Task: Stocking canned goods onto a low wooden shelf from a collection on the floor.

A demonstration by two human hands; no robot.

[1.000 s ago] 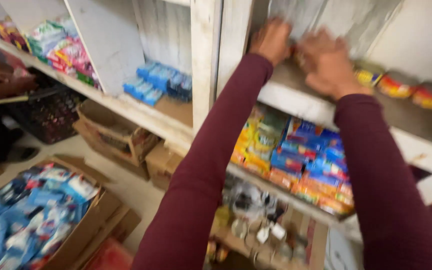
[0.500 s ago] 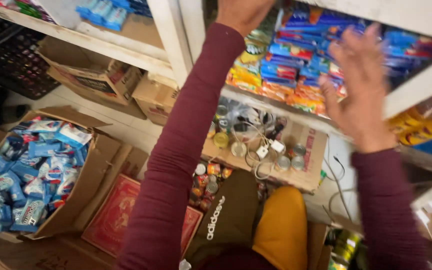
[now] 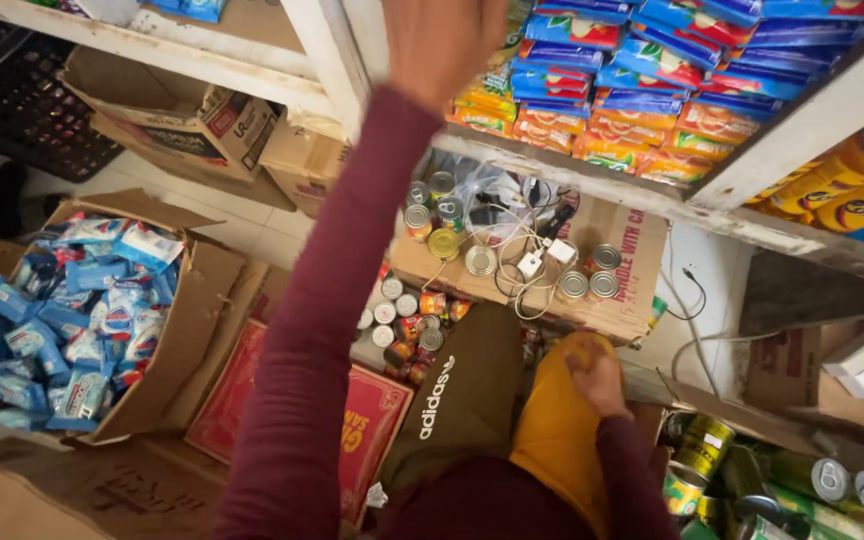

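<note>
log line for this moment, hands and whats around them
left hand: raised at shelf post | right hand: low, on yellow cloth | nearby: snack packets, tin cans, box of blue packets

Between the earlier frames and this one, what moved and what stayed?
The right hand dropped from the wooden shelf to the yellow trouser leg. The left hand stays raised at the shelf post. Neither holds anything. The cardboard box of blue packets is unmoved.

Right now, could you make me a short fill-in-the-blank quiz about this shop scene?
1. The left hand is raised toward the ____.
2. The right hand rests on something coloured ____.
3. The open box on the floor holds packets that are mostly ____.

Missing words: shelf; yellow; blue
</note>
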